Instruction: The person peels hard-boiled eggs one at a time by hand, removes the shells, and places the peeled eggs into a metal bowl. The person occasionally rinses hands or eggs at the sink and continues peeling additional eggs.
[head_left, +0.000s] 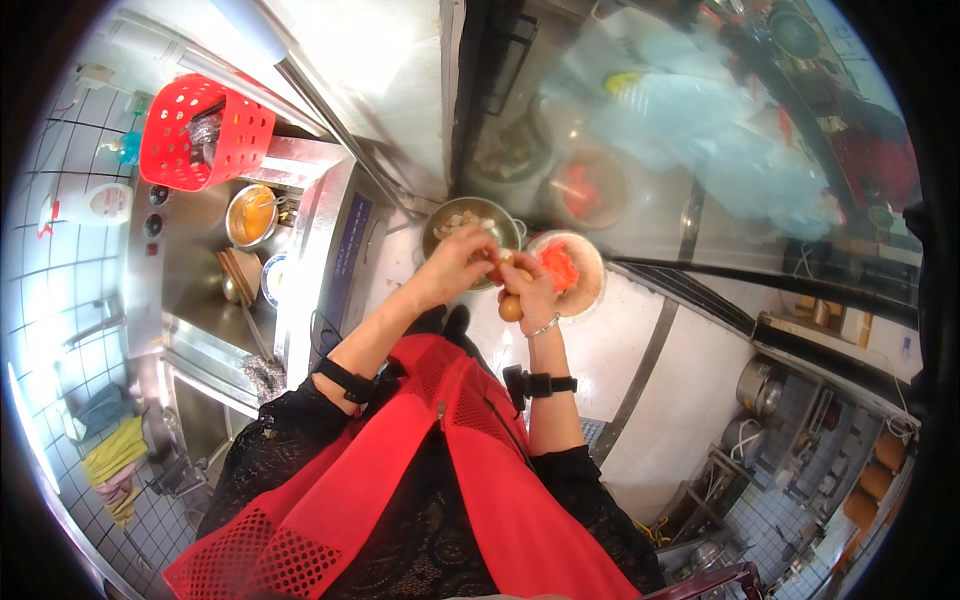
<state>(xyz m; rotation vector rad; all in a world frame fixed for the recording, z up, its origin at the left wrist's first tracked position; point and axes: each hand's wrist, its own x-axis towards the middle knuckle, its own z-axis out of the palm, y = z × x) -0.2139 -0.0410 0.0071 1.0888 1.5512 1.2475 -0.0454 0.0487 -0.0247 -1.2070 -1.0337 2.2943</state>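
Observation:
My left hand (461, 262) has its fingertips on a small pale, partly brown item, perhaps an egg being peeled, that my right hand (532, 285) also pinches. Brown eggs (511, 308) sit in the right palm and fingers. Below the hands stands a metal pot (431, 238) with handles, holding pale and brown pieces (463, 220) that look like eggshell. To its right is a round pale container (592, 281) with a red plastic bag (556, 264) in it. The hands partly hide both vessels.
On the left, a steel counter (199, 292) carries a metal bowl (237, 217) of orange liquid and a red perforated basket (169, 142). A glass-fronted cabinet (652, 217) stands ahead and to the right. Pots (759, 386) and racks are at the lower right.

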